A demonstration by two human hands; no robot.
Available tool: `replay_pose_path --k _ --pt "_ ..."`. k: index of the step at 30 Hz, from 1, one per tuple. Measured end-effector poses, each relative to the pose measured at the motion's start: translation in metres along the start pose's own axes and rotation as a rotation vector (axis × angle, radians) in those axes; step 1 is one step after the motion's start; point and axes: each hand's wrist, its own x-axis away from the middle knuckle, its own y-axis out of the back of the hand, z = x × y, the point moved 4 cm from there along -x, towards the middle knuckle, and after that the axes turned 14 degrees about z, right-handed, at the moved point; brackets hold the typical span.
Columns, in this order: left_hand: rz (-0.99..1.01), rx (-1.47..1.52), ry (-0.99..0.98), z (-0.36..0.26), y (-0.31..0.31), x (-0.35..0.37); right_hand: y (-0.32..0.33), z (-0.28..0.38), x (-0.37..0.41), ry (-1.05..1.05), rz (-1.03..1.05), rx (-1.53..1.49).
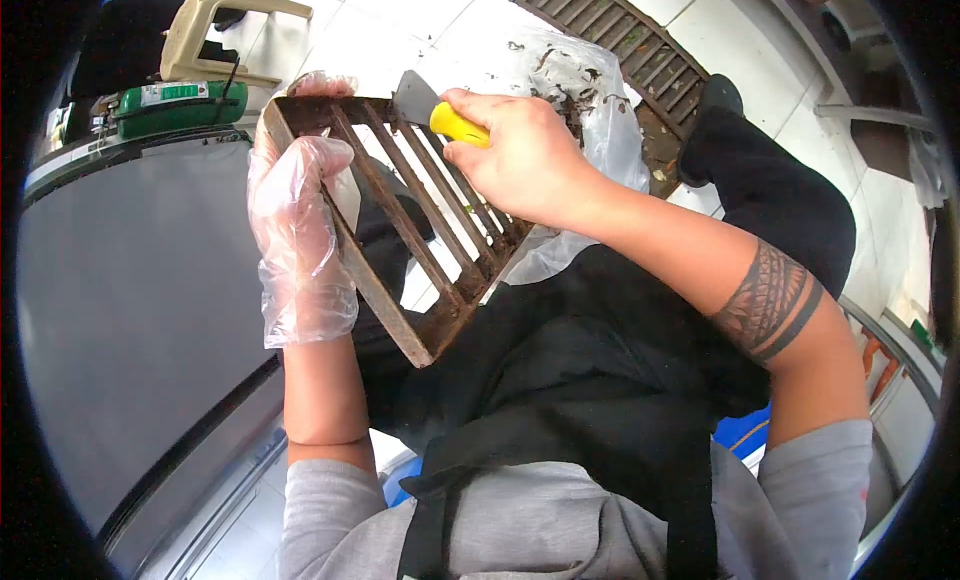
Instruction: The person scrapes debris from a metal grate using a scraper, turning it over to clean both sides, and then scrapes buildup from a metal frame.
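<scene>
A rusty metal drain grate (pixel 385 310) with several slanted bars is held tilted over my lap. My left hand (pixel 300 205), in a clear plastic glove, is closed round its left side near the far corner. Bare, my right hand (pixel 525 150) grips the yellow handle of a putty knife (pixel 461 126). The knife's grey blade lies against the far edge of the grate, close to the bars. Behind my right hand, a clear plastic bag (pixel 615 120) with dark debris in it rests on the floor.
A long slatted floor drain (pixel 610 30) runs across the white tiles at the top. Along the left stands a grey flat-topped surface (pixel 140 310). Beyond it are a green container (pixel 180 108) and a beige plastic stool (pixel 190 30). My right leg (pixel 775 185) stretches out at the right.
</scene>
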Motion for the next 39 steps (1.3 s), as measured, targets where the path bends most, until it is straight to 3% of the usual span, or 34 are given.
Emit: replay_pose_path --k 3,7,9,11,15,17,19,23,25,27,28,33,35,36,39 --pt "-0.014 -0.033 0.007 0.001 -0.001 0.000 -0.001 0.002 -0.002 0.117 -0.100 -0.042" --pt "-0.020 -0.005 -0.003 -0.001 -0.003 -0.002 0.002 0.015 -0.005 -0.100 -0.003 -0.124" --pt "-0.077 -0.101 0.140 -0.006 -0.004 0.000 0.001 0.008 -0.005 -0.182 0.046 -0.146" --pt "-0.046 -0.090 0.081 0.000 -0.002 0.000 0.001 0.000 -0.009 0.089 0.032 -0.023" --pt "-0.027 -0.051 0.047 0.001 0.002 -0.003 0.035 -0.001 -0.007 0.176 0.184 0.013" --pt "-0.020 -0.088 0.031 -0.004 -0.001 -0.001 0.046 0.004 -0.005 0.124 0.226 -0.014" --pt "-0.031 -0.090 0.041 -0.005 -0.003 0.000 0.050 -0.002 -0.008 -0.011 0.182 -0.039" --pt "-0.035 -0.040 0.028 -0.005 -0.009 0.000 0.028 -0.010 -0.014 0.137 -0.005 0.008" --pt "-0.036 -0.085 0.021 -0.007 -0.008 -0.001 0.028 -0.002 -0.013 0.063 0.037 0.038" --pt "-0.024 -0.009 0.007 -0.002 -0.005 -0.003 0.036 0.007 -0.015 0.032 0.226 0.147" --pt "-0.013 0.068 -0.007 0.001 -0.004 -0.003 0.049 0.018 -0.016 -0.036 0.300 0.061" --pt "0.010 -0.062 -0.008 -0.003 -0.008 -0.004 0.040 0.019 -0.028 0.129 0.067 0.092" --pt "-0.019 -0.040 0.020 -0.002 -0.007 -0.003 0.034 0.023 -0.026 -0.029 0.433 0.186" --pt "-0.014 -0.038 0.018 -0.002 -0.006 -0.003 0.035 0.030 -0.023 -0.006 0.509 0.223" --pt "-0.007 -0.004 0.001 0.000 -0.004 -0.006 0.043 0.033 -0.026 -0.102 0.354 0.127"
